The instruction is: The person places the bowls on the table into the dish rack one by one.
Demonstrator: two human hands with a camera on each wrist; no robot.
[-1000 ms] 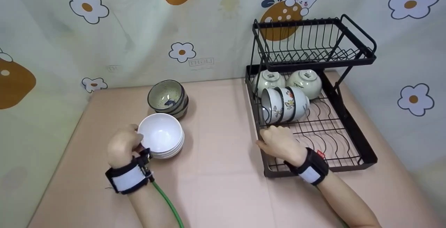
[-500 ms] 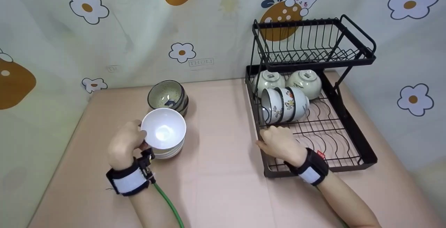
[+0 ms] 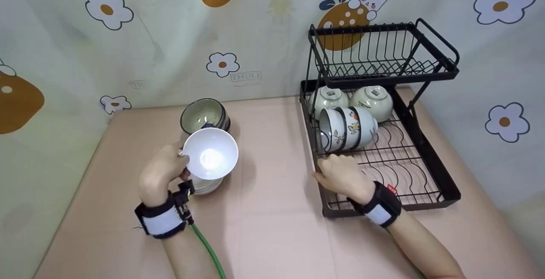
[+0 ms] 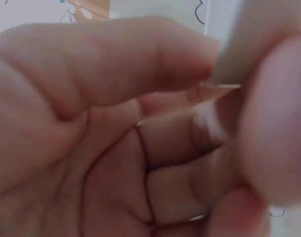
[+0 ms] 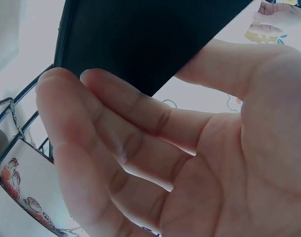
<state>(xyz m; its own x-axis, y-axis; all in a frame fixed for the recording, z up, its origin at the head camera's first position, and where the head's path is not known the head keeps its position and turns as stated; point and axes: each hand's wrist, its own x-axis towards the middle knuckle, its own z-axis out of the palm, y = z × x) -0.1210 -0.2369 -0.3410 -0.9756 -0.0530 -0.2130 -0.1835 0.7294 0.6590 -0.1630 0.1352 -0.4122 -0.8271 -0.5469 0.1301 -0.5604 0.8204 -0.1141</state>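
Observation:
My left hand (image 3: 162,174) pinches the rim of a white bowl (image 3: 211,153) between thumb and fingers, its hollow tilted toward the head camera. Below it, partly hidden, stand more stacked white bowls (image 3: 206,187). In the left wrist view, curled fingers (image 4: 180,182) fill most of the picture, and a pale bit of the bowl (image 4: 249,44) shows at upper right. My right hand (image 3: 345,176) holds the left rim of a black two-tier dish rack (image 3: 436,164). The right wrist view has the rack's dark side wall (image 5: 125,39) between thumb and fingers (image 5: 66,118).
Speckled grey-green bowls (image 3: 196,115) are stacked behind the white ones. Inside the rack's lower tier, flowered bowls (image 3: 352,127) stand on their sides, before two pale upturned bowls (image 3: 377,102). The upper tier (image 3: 383,68) overhangs the back. A patterned cloth (image 3: 264,27) hangs behind the table.
The top white bowl has come off its stack, moving up and to the right in my left hand, and tilted. My right hand stays on the rack's rim.

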